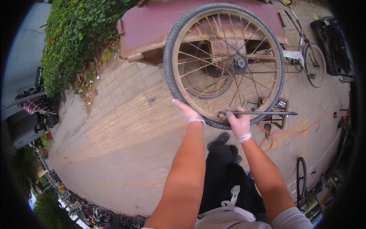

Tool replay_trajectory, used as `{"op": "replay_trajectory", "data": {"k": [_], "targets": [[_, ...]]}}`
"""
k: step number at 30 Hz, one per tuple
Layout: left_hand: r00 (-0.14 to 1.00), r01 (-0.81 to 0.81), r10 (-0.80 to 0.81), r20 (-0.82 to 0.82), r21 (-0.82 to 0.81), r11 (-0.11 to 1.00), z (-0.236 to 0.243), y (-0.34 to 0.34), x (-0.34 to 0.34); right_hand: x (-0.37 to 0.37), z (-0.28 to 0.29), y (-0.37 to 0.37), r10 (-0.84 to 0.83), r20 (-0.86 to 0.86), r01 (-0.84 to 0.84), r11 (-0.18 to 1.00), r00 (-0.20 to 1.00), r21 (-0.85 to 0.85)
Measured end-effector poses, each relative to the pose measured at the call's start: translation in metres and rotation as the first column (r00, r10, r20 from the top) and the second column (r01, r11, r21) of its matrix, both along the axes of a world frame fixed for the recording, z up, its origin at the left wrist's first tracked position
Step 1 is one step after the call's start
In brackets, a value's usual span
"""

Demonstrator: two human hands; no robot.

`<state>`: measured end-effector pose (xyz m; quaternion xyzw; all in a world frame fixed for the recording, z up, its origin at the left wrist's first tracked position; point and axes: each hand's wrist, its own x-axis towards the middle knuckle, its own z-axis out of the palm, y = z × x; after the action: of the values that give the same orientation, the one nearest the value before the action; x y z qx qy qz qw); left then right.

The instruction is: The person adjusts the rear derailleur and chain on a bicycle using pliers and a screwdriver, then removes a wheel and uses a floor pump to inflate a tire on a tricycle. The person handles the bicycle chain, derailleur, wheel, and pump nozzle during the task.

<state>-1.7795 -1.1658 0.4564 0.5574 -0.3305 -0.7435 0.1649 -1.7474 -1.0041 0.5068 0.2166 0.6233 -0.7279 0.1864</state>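
Observation:
A spoked wheel point(239, 64) with a rusty rim and black tire stands in front of me, beside a faded red cart body point(146, 30). My left hand point(188, 112), in a thin translucent glove, rests against the tire's lower left with its fingers stretched out. In my gloved right hand point(239, 124) is a long dark metal bar point(272, 113). The fist is closed round its left part, at the bottom of the rim. The bar's bent left end lies at the rim's inner edge; its other end points right, past the tire. Whether it grips the tire bead cannot be seen.
Right of the wheel, a tool box point(281, 105) sits on the paving with an orange hose point(291, 133) beside it. A bicycle wheel point(301, 177) stands at the lower right. Behind are a cycle's front wheel point(315, 65) and a green hedge point(72, 42).

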Motion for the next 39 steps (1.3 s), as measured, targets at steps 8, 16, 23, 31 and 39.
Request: {"op": "replay_trajectory", "data": {"k": [8, 16, 23, 31, 39], "targets": [[0.996, -0.088, 0.088, -0.024, 0.022, 0.996, 0.0, 0.003, -0.003, -0.001, 0.001, 0.0, -0.014, -0.044, 0.014, 1.0, 0.999, 0.005], [0.998, -0.056, 0.055, 0.017, 0.008, 0.998, -0.002, 0.011, 0.004, -0.002, 0.002, 0.009, 0.001, 0.001, -0.001, 1.0, 1.0, -0.022], [1.0, -0.013, 0.014, -0.025, 0.039, 0.999, -0.011, 0.011, 0.009, -0.001, -0.004, 0.014, 0.059, -0.04, -0.058, 0.998, 0.997, 0.032], [0.991, 0.012, -0.002, -0.134, 0.077, 0.997, -0.017, 0.009, 0.011, 0.0, -0.006, 0.014, 0.065, -0.071, -0.063, 0.998, 0.995, 0.023], [0.997, 0.017, -0.014, -0.081, 0.038, 0.999, -0.015, 0.007, 0.01, 0.001, -0.008, 0.01, 0.047, -0.087, -0.044, 0.998, 0.995, 0.045]]}}
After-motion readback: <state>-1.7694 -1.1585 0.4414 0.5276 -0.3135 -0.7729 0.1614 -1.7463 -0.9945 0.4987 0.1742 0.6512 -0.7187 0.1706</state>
